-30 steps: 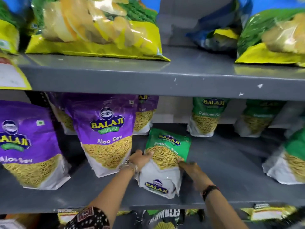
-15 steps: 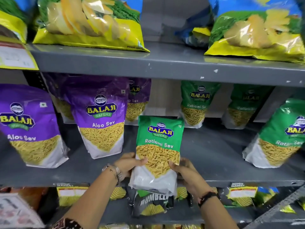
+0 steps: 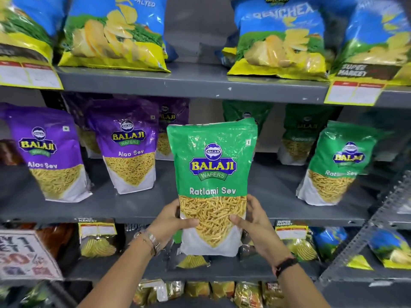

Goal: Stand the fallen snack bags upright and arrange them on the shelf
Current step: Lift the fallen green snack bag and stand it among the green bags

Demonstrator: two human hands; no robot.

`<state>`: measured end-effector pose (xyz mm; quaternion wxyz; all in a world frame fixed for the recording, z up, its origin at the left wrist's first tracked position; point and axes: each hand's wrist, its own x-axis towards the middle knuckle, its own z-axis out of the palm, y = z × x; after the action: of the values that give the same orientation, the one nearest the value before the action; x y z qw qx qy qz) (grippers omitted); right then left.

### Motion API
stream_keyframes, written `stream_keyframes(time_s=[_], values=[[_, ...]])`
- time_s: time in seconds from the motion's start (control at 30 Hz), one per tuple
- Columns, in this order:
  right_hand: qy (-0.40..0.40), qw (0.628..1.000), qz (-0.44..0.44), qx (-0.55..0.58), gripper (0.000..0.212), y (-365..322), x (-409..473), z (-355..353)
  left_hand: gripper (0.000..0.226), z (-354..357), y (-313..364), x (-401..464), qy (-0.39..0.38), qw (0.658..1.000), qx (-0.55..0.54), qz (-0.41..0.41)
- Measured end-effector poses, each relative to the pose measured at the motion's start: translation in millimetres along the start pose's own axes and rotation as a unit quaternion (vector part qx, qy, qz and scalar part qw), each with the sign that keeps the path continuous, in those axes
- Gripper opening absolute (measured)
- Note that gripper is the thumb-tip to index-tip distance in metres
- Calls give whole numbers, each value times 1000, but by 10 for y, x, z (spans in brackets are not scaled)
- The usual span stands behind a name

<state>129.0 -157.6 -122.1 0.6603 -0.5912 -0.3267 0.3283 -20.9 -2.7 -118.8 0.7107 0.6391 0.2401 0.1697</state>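
Observation:
I hold a green Ratlami Sev bag (image 3: 212, 174) upright in the air, in front of the middle grey shelf (image 3: 138, 210). My left hand (image 3: 171, 223) grips its lower left edge and my right hand (image 3: 253, 221) grips its lower right edge. On the shelf two purple Aloo Sev bags (image 3: 127, 150) stand at the left, one (image 3: 47, 156) leaning. Another green Ratlami Sev bag (image 3: 338, 163) stands tilted at the right, with more green bags (image 3: 302, 134) behind in shadow.
Blue and yellow chip bags (image 3: 115, 34) fill the top shelf (image 3: 200, 85). Yellow price tags (image 3: 353, 92) hang on shelf edges. The lower shelf (image 3: 222, 272) holds more snack bags, with a discount sign (image 3: 24, 256) at the left and a metal upright (image 3: 364, 238) at the right.
Both hands lifted the green bag off the shelf, where it lay on its back, and turned it upright toward me; it now hangs in front of the shelf edge.

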Motion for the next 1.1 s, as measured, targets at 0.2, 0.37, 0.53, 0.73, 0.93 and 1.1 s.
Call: stream_keyframes(time_s=[0.2,0.37,0.53,0.73,0.93,1.1], values=[[-9,999,-5,-30,42,30,199,-142,43,89,16,245,19,999,18,24],[0,996,-38,-85,44,56,702,-266,40,110,81,700,63,995,62,56],[9,986,-56,-155,53,30,1322,-473,47,125,102,1300,114,986,99,65],[43,986,-26,-161,49,220,1615,-642,55,252,-112,1679,153,975,144,69],[-41,972,32,-229,79,335,1578,-782,73,46,-303,1629,43,968,247,-24],[-29,956,64,-286,69,512,1489,-794,53,190,-421,1640,99,926,355,-76]])
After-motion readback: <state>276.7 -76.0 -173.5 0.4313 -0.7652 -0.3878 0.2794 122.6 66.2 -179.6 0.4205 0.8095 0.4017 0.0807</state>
